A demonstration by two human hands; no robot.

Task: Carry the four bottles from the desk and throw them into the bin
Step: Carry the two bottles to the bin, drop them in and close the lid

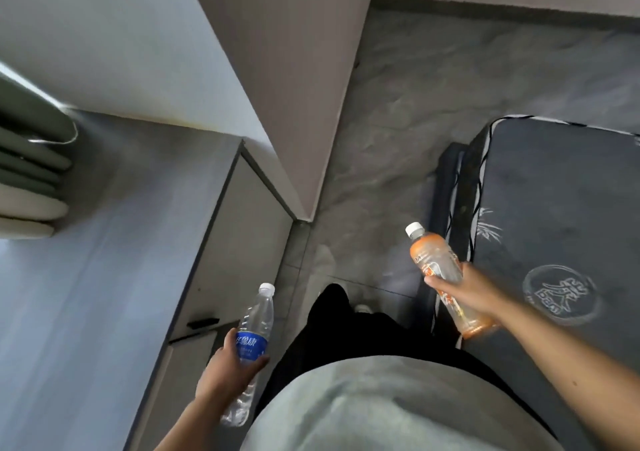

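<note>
Left hand (227, 371) is gripping a clear water bottle (254, 333) around its middle, fingers and thumb wrapping the blue label. White cap is pointing up and away from the body. Bottle is looking empty, clear plastic all the way through; can't tell if any drops are sitting at the bottom.

Right hand (467, 291) is holding an orange-labelled bottle (438, 270) around its mid-section, thumb curling over the front. White cap is tilting up and to the left, base pointing down toward the right. A bit of orange colour is showing at the base end; can't tell whether that is liquid or just label.

Both bottles are hanging in the air, well apart, one at each side of the body. Grey shirt (381, 405) and black trousers (339, 333) are filling the lower middle.

Grey desk surface (104, 243) is lying at the left, just beside the water bottle. Dark mattress (554, 208) with a white printed emblem is sitting at the right, under the right forearm. Grey marbled floor (415, 104) is running between them.
</note>
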